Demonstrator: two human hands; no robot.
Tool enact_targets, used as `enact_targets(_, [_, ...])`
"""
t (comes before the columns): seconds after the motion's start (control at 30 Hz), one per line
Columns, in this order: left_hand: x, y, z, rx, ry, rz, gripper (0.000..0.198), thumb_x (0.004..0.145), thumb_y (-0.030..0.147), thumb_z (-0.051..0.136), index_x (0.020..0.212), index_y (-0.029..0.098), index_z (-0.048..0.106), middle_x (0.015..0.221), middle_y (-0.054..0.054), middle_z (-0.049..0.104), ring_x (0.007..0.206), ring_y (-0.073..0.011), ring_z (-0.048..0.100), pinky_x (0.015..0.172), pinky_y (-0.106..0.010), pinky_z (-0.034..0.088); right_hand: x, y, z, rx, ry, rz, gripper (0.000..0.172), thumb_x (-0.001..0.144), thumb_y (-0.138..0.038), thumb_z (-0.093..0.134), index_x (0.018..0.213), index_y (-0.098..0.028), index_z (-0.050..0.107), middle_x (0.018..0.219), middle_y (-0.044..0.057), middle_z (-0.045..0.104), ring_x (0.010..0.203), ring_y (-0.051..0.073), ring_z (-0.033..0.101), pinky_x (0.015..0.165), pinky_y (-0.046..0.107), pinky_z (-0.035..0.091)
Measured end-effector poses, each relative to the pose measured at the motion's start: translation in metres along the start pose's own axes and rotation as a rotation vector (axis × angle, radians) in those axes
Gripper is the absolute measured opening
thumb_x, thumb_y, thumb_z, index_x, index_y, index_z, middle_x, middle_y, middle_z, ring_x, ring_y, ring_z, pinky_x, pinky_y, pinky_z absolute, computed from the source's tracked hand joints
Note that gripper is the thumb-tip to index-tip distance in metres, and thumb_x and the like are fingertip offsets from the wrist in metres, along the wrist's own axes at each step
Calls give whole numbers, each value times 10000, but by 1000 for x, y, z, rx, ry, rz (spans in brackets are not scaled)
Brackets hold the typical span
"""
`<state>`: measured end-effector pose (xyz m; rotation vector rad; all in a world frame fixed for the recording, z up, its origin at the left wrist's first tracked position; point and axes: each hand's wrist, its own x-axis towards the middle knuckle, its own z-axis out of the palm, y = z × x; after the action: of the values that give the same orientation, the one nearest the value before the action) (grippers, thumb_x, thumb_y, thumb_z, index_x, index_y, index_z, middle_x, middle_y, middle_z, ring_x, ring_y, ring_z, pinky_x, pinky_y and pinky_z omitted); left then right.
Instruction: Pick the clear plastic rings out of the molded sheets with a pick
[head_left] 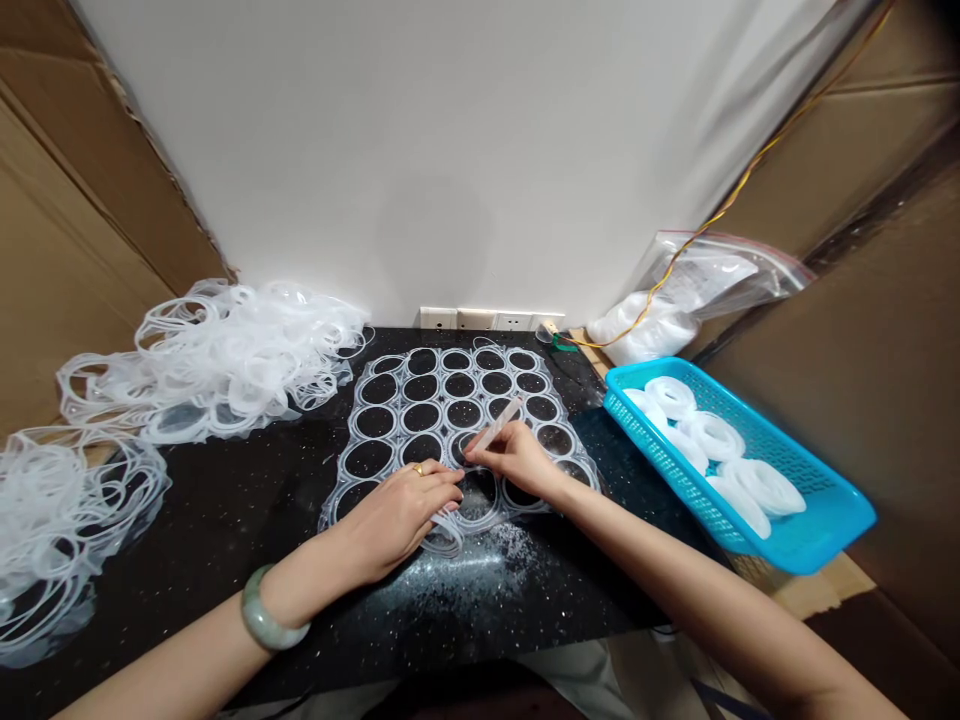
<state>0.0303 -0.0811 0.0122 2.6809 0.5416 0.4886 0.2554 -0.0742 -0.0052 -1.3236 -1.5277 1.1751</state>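
I am facing a plain white wall (450, 150), with white wall sockets (491, 319) sitting just above the black speckled stone bench (225, 530) and brown corrugated cardboard sheets (90, 200) standing along both sides.

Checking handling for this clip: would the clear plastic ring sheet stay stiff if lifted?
Probably not: the clear plastic ring sheet looks thin and open, so it would likely sag. The loose rings heaped nearby lie curled, suggesting floppy material. It is probably light for its size, since it is mostly holes.
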Motion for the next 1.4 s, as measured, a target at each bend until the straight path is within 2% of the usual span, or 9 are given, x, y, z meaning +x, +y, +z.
enact_targets(0.3, [6,3,-2,-3,-18,-4,286,989,179,377,1094,144,640,1148,-139,669,1060,-263,597,899,-426,487,-14,-5,3,-343,14,-274,121,863,-217,622,842,-178,734,873,55,747,798,182,684,734,274,494])
enact_targets(0.53, [10,2,-6,-87,-31,10,265,974,144,384,990,173,647,959,-79,684,916,-212,607,845,-343,489,-13,-3,0,-883,-46,-468,170,890,-165,566,961,-196,717,952,86,732,740,155,651,645,226,435])
enact_targets(0.8, [4,1,-13,-113,-73,-4,304,888,39,407,1049,165,632,1154,-100,674,1156,-233,578,926,-359,489,64,-23,-60,-763,553,-299,191,913,-236,562,918,-189,747,928,75,755,819,209,691,673,248,440])
enact_targets(0.9, [6,4,-16,-109,-75,1,313,889,38,394,1044,161,637,1113,-101,689,1147,-231,587,932,-365,490,72,-23,-68,-706,655,-230,185,893,-261,592,920,-183,757,854,71,758,760,213,694,632,246,434])
enact_targets(0.97, [7,5,-18,-108,-76,1,310,891,44,396,1036,165,641,1101,-99,692,1128,-229,595,930,-362,490,69,-20,-66,-738,570,-292,194,898,-226,571,913,-192,762,862,70,758,789,211,696,669,249,445])
enact_targets(1.1, [7,5,-20,-109,-93,-7,292,895,62,412,1022,174,649,1153,-91,679,1089,-226,599,902,-341,493,62,-16,-57,-685,206,-501,215,910,-214,553,892,-198,766,908,63,757,818,192,692,721,257,462])
enact_targets(1.2, [10,1,-23,-116,-72,-38,270,949,135,408,1031,184,661,1064,-77,697,969,-209,626,841,-320,494,61,-21,-54,-509,142,-511,209,898,-294,592,872,-183,767,827,56,746,734,173,674,680,260,472])
enact_targets(1.27, [15,-4,-25,-145,20,-91,263,976,197,414,1023,191,673,959,-60,703,873,-189,638,787,-297,490,60,-29,-52,-391,83,-499,190,869,-312,631,851,-181,767,804,51,739,736,171,671,684,265,488])
enact_targets(1.4, [35,-17,-30,-194,356,-202,212,947,266,501,1016,184,684,892,-42,692,814,-169,633,753,-274,469,53,-45,-47,-300,-61,-417,124,818,-245,673,823,-161,764,818,56,741,765,175,683,717,282,513])
